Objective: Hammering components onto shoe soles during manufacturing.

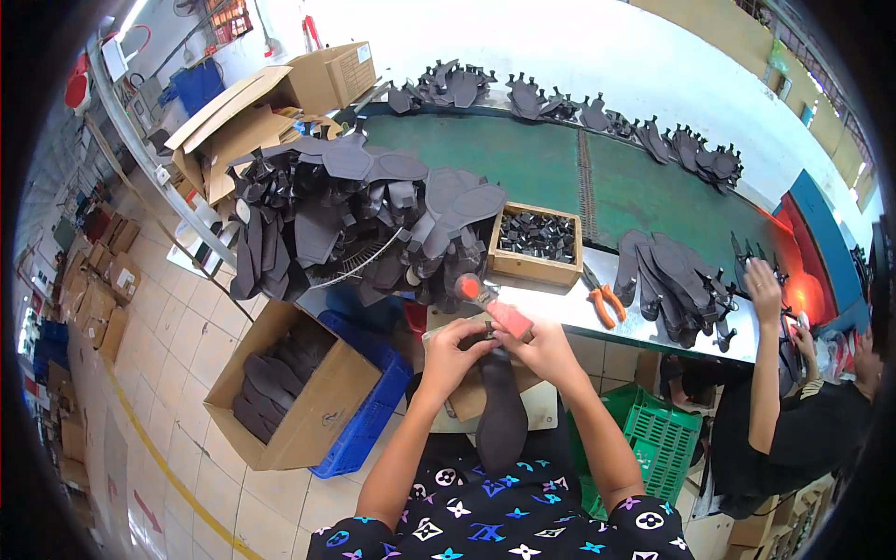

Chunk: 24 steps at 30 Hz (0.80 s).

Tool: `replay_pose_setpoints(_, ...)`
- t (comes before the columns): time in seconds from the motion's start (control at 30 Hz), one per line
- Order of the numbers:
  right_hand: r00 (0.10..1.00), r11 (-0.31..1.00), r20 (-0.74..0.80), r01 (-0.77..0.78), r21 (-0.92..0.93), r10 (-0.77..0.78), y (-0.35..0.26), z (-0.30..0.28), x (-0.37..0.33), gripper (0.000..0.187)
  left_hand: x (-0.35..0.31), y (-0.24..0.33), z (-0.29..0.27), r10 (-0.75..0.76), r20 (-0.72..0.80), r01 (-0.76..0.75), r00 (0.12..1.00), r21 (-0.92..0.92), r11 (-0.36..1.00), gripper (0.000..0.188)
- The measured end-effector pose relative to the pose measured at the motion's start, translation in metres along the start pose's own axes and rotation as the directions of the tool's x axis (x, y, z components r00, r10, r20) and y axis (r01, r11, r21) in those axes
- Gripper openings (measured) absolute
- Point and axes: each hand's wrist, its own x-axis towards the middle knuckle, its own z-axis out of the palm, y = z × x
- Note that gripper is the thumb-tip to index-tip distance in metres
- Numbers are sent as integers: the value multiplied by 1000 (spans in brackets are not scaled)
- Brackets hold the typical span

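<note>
A dark grey shoe sole (501, 420) lies lengthwise in front of me, its near end over my lap and its far end under my fingers. My left hand (455, 353) is closed, fingertips pinching at that far end, where a small dark part is mostly covered. Closed too, my right hand (546, 353) holds a mallet (511, 319) with red-orange faces; its handle is hidden in the palm. The right fingertips meet the left ones over the sole. Beneath is a pale work board (539, 411) with a brown piece on it.
Beyond my hands stand a wooden box (534, 271) of small dark clips, orange-handled pliers (607, 306) and piles of soles (672, 271). A carton (299, 401) of soles sits left, a green crate (658, 434) right. A co-worker (793, 420) works at the right by a glowing heater (805, 289).
</note>
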Motion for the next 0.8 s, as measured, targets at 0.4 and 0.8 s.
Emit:
replay_pose_setpoints(0.4,991,940,105,112,-322,-82,-29,-7,-11,19,-1,11,-4,-14,91,12,996,21,1000,35)
replay_pose_setpoints(0.8,994,970,-100,11,-244,-36,-82,-34,-73,44,7,17,-4,-150,150,180,977,-213,960,26)
